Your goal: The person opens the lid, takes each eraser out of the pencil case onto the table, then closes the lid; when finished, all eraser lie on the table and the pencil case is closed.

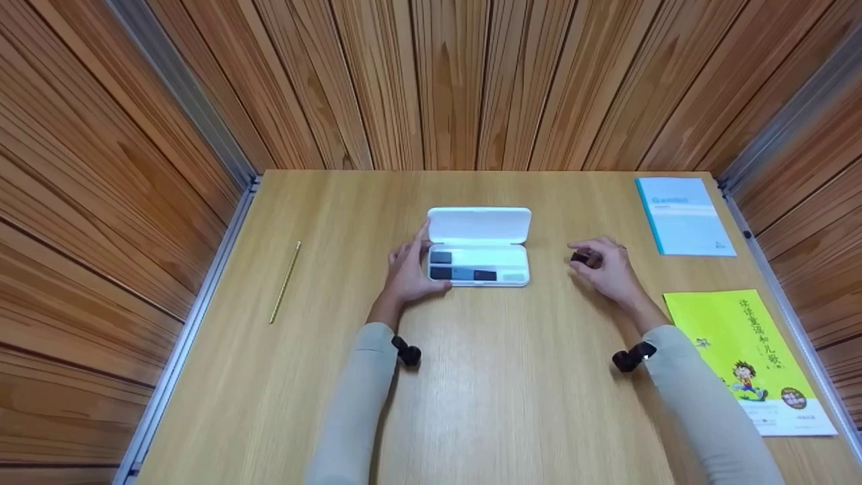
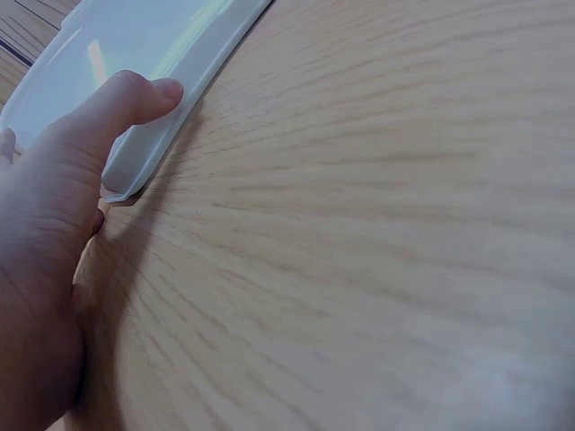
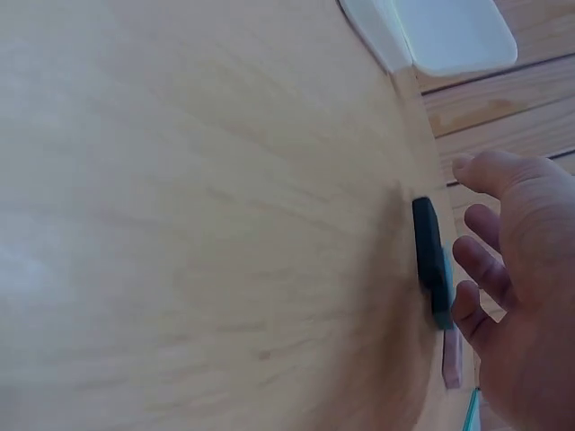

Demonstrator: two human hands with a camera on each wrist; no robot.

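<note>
A white pencil case [image 1: 479,225] stands with its lid raised at the middle of the table. Several small rectangular blocks lie inside, among them a dark one [image 1: 485,275] and a blue one [image 1: 462,273]. My left hand [image 1: 409,273] grips the case's left end, thumb at the front wall [image 2: 148,148] and fingers round the side and back. Right of the case, my right hand [image 1: 611,269] hovers around small blocks on the table, thumb and fingers spread. The right wrist view shows a dark block [image 3: 427,242] and a pink block [image 3: 452,359] just beyond its fingertips.
Far left on the table lies a thin gold stick [image 1: 285,283]. A pale blue notebook [image 1: 693,229] is at the back right, and a yellow-green children's book [image 1: 714,330] lies in front of it, partly under the right forearm. Wooden walls [image 1: 451,87] enclose the table.
</note>
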